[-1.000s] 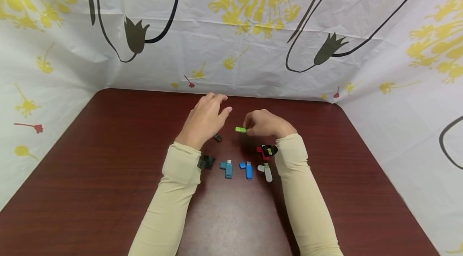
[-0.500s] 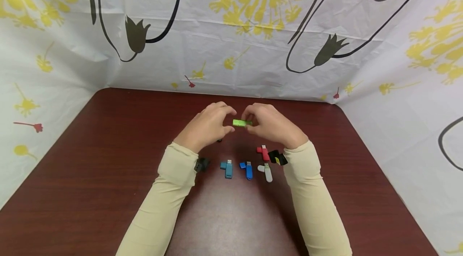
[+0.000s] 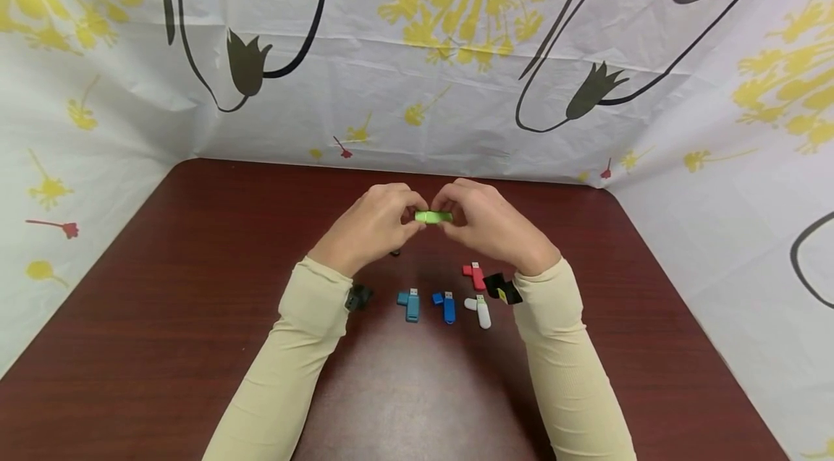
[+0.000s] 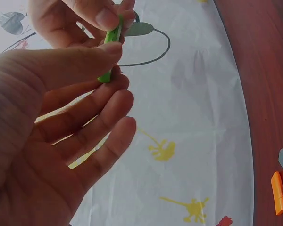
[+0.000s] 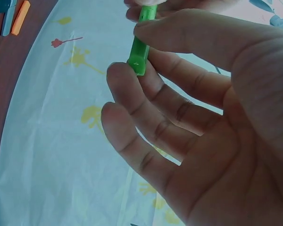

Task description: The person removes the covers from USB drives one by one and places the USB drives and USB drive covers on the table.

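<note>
left hand (image 3: 366,228) on the left, fingers pinching one end of a green stick (image 3: 438,217) that's up off the worktop (image 3: 228,265), smack between both hands. closer in there's a teal usb stick (image 3: 413,307), then a blue one (image 3: 449,310), then a red one (image 3: 478,278) and a white one (image 3: 483,314) pretty near each other. right hand (image 3: 495,226) is over on the right, fingers pinching the stick's other end.
</note>
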A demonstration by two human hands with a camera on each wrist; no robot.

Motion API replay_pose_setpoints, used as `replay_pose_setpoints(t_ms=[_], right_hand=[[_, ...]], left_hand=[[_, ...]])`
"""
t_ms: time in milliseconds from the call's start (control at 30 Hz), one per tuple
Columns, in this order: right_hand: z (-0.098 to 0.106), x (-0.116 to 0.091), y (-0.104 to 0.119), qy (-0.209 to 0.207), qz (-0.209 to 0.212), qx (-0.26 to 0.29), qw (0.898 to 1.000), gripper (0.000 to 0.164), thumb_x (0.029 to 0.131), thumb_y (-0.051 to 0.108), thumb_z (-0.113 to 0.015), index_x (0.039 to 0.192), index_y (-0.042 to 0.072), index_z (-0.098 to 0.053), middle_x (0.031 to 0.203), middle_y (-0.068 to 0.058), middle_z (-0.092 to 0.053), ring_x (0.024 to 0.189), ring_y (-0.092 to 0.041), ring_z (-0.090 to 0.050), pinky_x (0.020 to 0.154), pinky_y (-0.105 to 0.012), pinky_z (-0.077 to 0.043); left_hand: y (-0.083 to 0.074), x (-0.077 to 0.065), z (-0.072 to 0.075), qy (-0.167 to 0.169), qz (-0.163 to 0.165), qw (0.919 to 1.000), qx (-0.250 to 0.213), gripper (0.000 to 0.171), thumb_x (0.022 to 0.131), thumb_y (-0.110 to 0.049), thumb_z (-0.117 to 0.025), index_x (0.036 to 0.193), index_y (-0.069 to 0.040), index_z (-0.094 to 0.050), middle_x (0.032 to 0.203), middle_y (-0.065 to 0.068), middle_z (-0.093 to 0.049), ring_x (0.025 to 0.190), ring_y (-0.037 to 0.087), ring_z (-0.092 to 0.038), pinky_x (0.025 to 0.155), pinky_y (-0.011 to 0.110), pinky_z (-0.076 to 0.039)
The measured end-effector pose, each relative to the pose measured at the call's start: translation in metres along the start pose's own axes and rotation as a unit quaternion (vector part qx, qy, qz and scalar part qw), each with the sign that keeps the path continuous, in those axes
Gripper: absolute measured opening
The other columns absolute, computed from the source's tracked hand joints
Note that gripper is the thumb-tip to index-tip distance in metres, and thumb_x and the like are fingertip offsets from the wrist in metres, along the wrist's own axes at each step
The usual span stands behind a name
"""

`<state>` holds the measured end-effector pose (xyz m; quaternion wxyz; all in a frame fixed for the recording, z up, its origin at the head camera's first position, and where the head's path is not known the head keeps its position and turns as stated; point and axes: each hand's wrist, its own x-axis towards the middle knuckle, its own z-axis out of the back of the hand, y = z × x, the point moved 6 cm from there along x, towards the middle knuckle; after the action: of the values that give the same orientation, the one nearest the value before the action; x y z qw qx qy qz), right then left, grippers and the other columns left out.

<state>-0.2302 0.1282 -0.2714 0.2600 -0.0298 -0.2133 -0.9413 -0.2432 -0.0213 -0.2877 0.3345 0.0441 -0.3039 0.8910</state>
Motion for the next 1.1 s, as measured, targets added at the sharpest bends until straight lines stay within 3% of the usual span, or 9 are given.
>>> replay_pose_setpoints(t_ms=[400,667,1100], right_hand=[[0.000,0.000,0.005,-0.018,0.008,-0.006,1.000,0.019,0.094,0.010,-0.085,0.110,0.009,-0.075,0.104,-0.004,-0.068,0.083,-0.023,-0.066,0.076,-0.034,-0.057],[0.004,-0.002,0.005,-0.017,0.028,-0.011,0.999,0.019,0.092,0.008,-0.086,0.109,0.010,-0.076,0.103,-0.003,-0.071,0.083,-0.019,-0.068,0.078,-0.034,-0.059],[0.010,-0.004,-0.001,-0.010,0.024,-0.013,1.000,0.019,0.091,0.009,-0.088,0.107,0.011,-0.078,0.100,-0.001,-0.072,0.083,-0.015,-0.067,0.078,-0.035,-0.059]], left_hand=[[-0.004,-0.004,0.008,-0.039,-0.042,0.9982,0.015,0.015,0.097,-0.012,-0.083,0.110,-0.006,-0.084,0.099,0.006,-0.078,0.084,0.015,-0.070,0.074,0.028,-0.060],[-0.004,-0.002,0.006,-0.032,-0.051,0.9981,0.010,0.016,0.098,-0.010,-0.081,0.112,-0.004,-0.083,0.102,0.008,-0.079,0.086,0.017,-0.072,0.076,0.027,-0.061],[-0.007,0.000,0.003,-0.023,-0.048,0.9986,0.002,0.014,0.099,-0.012,-0.080,0.112,-0.006,-0.084,0.100,0.006,-0.079,0.082,0.014,-0.070,0.072,0.027,-0.060]])
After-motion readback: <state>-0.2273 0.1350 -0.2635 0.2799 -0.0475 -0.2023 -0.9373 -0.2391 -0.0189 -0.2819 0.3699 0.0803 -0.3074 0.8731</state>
